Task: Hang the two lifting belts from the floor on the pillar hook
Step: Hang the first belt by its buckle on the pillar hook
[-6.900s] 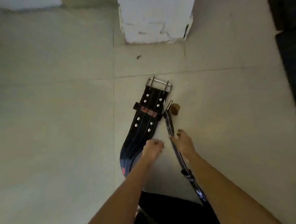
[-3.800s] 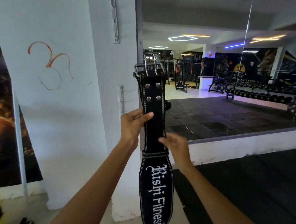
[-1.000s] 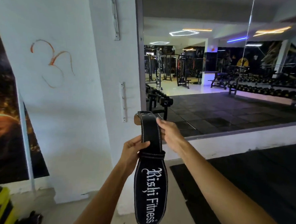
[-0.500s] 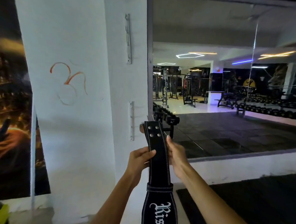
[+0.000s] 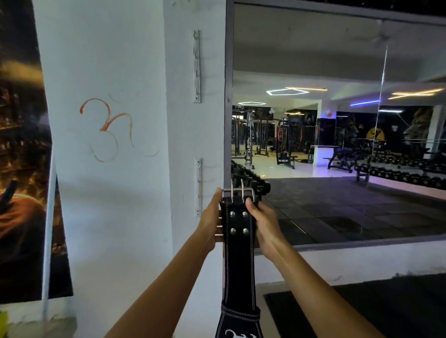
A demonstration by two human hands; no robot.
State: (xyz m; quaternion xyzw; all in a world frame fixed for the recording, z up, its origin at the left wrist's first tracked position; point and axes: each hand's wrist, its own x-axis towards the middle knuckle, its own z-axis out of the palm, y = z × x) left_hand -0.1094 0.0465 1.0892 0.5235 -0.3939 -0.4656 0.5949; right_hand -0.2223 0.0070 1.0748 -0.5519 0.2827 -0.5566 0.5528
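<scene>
Both hands, the left hand (image 5: pixel 210 220) and right hand (image 5: pixel 264 225), are pinching one black lifting belt (image 5: pixel 237 260) near its buckle (image 5: pixel 238 194), holding it up beside the pillar hook rail (image 5: pixel 197 187), so nothing is hanging yet.

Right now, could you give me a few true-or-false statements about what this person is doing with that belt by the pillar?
1. Both hands hold the belt near its buckle. True: left hand, right hand.
2. The belt already hangs on the lower hook rack. False: it is held in front of the pillar, right of the rack.
3. The buckle end points up. True.
4. The belt is red. False: black with white stitching.
5. A mirror lies right of the pillar. True.
</scene>
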